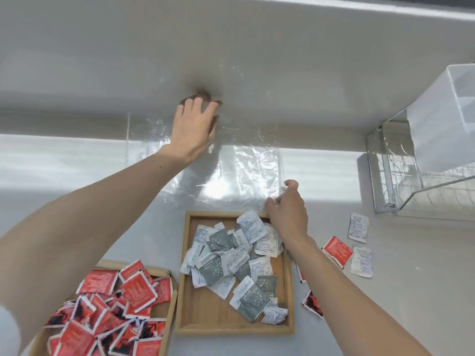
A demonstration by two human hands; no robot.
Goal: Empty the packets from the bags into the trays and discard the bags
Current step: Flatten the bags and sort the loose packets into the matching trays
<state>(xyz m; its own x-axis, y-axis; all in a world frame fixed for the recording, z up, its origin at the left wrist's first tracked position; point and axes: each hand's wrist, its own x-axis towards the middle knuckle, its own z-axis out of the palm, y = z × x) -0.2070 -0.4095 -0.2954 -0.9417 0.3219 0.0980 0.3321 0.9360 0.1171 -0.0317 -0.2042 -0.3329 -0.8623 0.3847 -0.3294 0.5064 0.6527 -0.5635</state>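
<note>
Head cam: clear bag (239,170) hangs above the far edge of the wooden tray (185,265) of white packets (231,253); left hand (192,129) grips its top, right hand (286,214) pinches a lower corner; any packet left inside could miss the tray, like the loose packets (357,227) at right.

Left forearm (84,219) and right forearm (341,283) bare, uncovered up to frame edge. Small dark mole (160,167) on left forearm near wrist. Left hand (192,129), right hand (288,209) bare. White patch (6,327) at lower-left edge, possibly sleeve; too blurred to tell.
</note>
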